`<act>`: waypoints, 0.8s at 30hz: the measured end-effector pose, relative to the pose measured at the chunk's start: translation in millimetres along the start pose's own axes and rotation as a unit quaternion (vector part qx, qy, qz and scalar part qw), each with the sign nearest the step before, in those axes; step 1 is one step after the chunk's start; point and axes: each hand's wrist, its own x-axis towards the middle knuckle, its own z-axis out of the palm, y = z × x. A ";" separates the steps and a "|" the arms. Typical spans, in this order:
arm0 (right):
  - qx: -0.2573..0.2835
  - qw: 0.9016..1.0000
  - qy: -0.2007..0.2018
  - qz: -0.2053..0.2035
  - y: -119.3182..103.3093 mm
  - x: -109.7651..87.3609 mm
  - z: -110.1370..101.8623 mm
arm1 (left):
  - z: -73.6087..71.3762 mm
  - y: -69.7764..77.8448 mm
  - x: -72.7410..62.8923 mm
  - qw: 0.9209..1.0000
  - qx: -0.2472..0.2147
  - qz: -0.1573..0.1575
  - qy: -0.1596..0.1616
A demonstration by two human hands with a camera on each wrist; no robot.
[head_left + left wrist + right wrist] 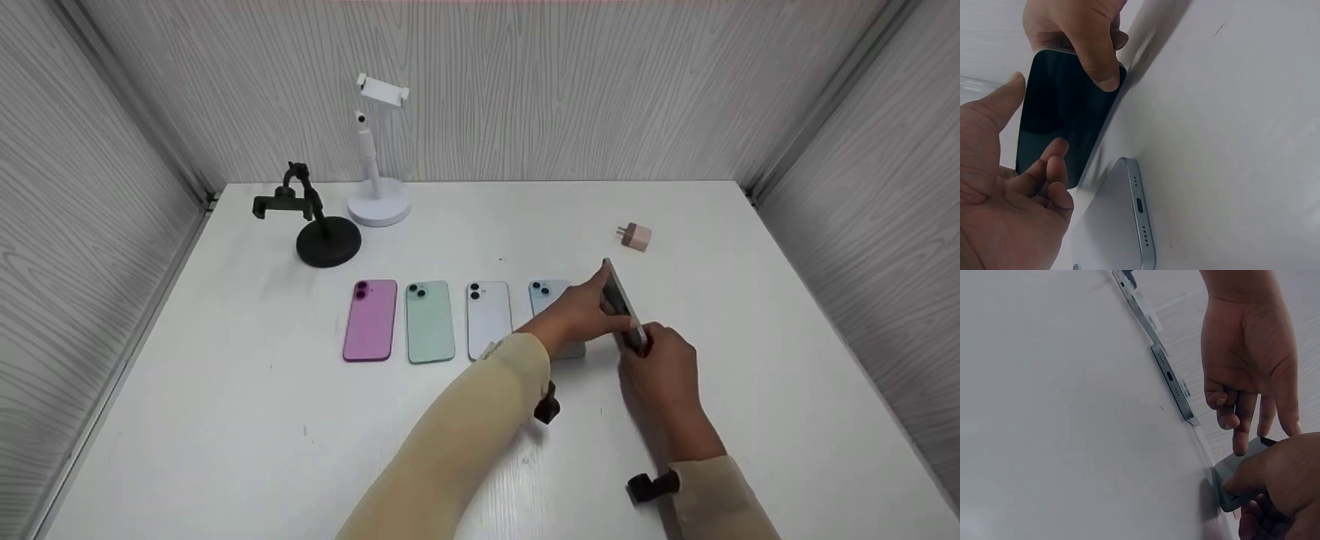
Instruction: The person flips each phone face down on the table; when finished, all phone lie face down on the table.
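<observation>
A smartphone (1061,107) with a dark screen is tilted up close over the white table, its screen towards the left hand. My right hand (666,367) pinches its near end, thumb across the screen and the other fingers behind. My left hand (581,311) holds it at the upper edge and far end, with some fingers bent in front of the screen. Under the left wrist lies a pale blue phone (541,294), partly covered by that hand. Left of it, back up, lie a white phone (489,319), a mint green phone (430,322) and a pink-purple phone (370,321).
A black phone stand (328,241) and a white phone stand (379,202) are at the back left of the table (225,420). Beyond the held phone lies a pink charger plug (637,237). Grey wood-grain panels (525,90) rise at the back and both sides.
</observation>
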 end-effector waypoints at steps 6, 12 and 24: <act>-0.025 0.999 0.013 -0.015 -0.9 -2.3 0.6 | 5.4 3.0 0.9 1.000 0.003 -0.009 0.009; -0.037 0.999 0.016 -0.032 0.9 -1.4 2.6 | 6.4 1.5 2.7 1.000 0.015 -0.011 0.013; -0.001 1.000 -0.031 -0.006 7.7 1.4 -5.7 | -1.4 -5.7 0.8 1.000 0.013 -0.016 -0.001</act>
